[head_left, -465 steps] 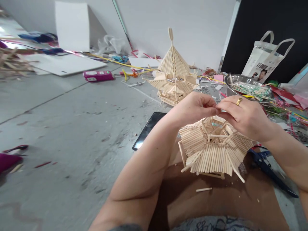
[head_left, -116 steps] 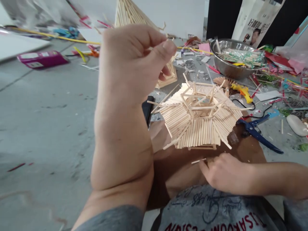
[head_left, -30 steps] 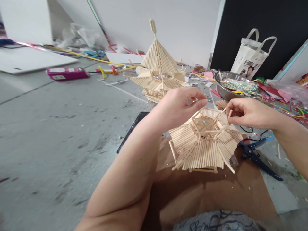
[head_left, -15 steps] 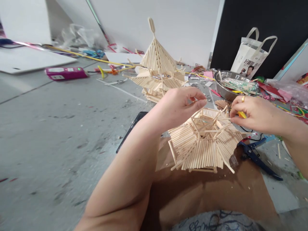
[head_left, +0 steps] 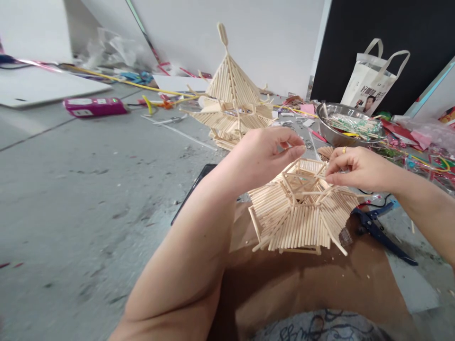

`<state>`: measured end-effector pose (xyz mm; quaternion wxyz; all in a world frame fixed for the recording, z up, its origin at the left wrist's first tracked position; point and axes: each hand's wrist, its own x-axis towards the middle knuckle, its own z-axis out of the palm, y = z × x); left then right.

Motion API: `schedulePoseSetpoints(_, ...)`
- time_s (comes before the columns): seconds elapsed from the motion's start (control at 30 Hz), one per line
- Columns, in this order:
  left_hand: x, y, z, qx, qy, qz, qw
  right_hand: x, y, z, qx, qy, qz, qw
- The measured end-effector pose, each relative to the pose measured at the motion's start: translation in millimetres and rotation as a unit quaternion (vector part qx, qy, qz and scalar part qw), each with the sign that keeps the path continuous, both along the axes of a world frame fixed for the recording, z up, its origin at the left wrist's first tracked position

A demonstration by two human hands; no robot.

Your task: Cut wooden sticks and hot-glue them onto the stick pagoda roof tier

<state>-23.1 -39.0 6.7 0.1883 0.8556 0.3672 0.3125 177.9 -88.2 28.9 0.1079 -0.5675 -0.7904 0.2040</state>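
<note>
A many-sided roof-like model of pale wooden sticks (head_left: 296, 227) rests on brown paper in front of me. Over its back left edge is my left hand (head_left: 272, 149), thumb and fingertips drawn near each other; whether anything is between them is too small to tell. My right hand (head_left: 346, 166), with a ring, pinches the end of a thin wooden stick (head_left: 320, 177) at the model's upper right. The stick lies across the frame at the top of the model. Behind stands a taller stick tower (head_left: 232, 90) with a pointed roof.
Blue pliers (head_left: 382, 234) lie right of the model, and a dark phone (head_left: 194, 189) lies left. A metal bowl of sticks (head_left: 332, 132) and a paper bag (head_left: 366, 87) stand behind. A purple device (head_left: 95, 107) sits on the floor at left.
My right hand has moved left, further over the model's top right side. My left hand has stayed almost in place.
</note>
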Motion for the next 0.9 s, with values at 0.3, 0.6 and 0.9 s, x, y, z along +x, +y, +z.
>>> schedulePoseSetpoints(0.3, -0.5, 3.1, -3.2, 0.006, -0.008, -0.006, 1.0, 10.1, 9.8, -2.4, -0.03, 0.026, 0.056, 0.998)
schedulePoseSetpoints(0.6, -0.3, 1.3, -1.5, 0.003, -0.001, -0.003, 1.0, 6.9, 9.3, 2.5, -0.041, -0.007, 0.067, 0.997)
schedulePoseSetpoints(0.9, 0.1, -0.5, 0.7, 0.0, 0.002, -0.004, 1.0, 7.6, 10.2, 4.1, -0.05, -0.023, 0.051, 0.997)
